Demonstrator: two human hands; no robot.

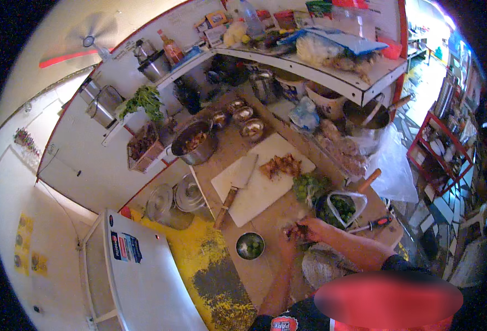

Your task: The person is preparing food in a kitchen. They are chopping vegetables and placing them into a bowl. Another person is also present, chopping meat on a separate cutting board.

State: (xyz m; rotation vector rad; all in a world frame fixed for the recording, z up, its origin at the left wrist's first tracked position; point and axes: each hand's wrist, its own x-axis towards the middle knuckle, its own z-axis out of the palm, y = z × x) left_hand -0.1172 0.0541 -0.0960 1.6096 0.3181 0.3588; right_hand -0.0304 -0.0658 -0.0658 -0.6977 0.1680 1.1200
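Observation:
My left hand (289, 236) and my right hand (309, 230) are close together over the near part of the brown table, with a small dark thing (298, 231) between their fingers; what it is I cannot tell. To their left stands a small metal bowl of greens (250, 246). Beyond lies a white cutting board (243, 211), bearing a wooden-handled knife (243, 176) and chopped reddish-brown food (282, 165). A bunch of green herbs (309, 186) rests at the board's right corner. Right of my hands is a dark bowl of greens (340, 209) with a white-rimmed strainer or lid over it.
A metal pot of food (194, 142) and several small metal bowls (252, 128) stand at the table's far side. A peeler or knife with a red-and-black handle (379, 222) lies near the right edge. A laden white shelf (330, 72) overhangs the back; a white freezer (152, 269) stands left.

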